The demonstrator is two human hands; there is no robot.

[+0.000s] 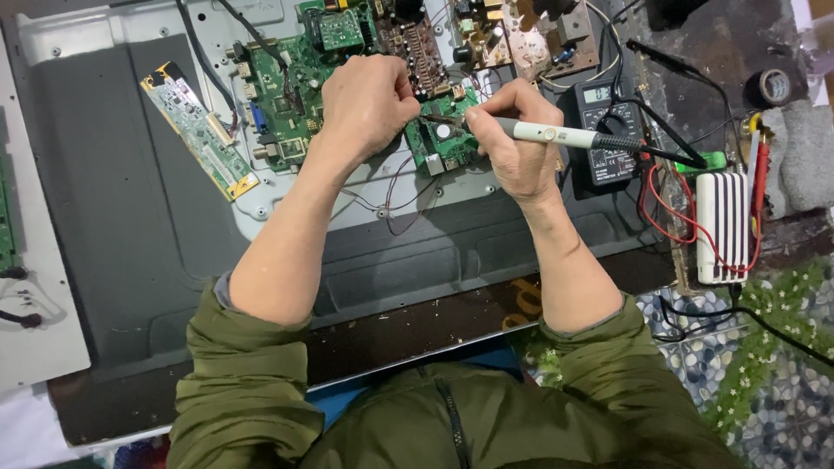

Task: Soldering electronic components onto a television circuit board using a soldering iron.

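My right hand (pixel 519 139) grips a white soldering iron (pixel 556 135) with a black rear end, its tip pointing left onto a small green circuit board (pixel 445 143). My left hand (pixel 369 100) is curled shut just left of that tip and seems to pinch something thin, which I cannot make out. Both hands hover over the back of a flat dark grey screen panel (pixel 130 226) lying face down. A larger green main board (pixel 282 95) sits under and left of my left hand.
A narrow green strip board (pixel 200 130) lies at the left. A black multimeter (pixel 608 130) with red leads (pixel 665 208) sits right of my right hand, beside a white ribbed box (pixel 721 226). A brown board (pixel 512 35) and a tape roll (pixel 773 85) lie farther back.
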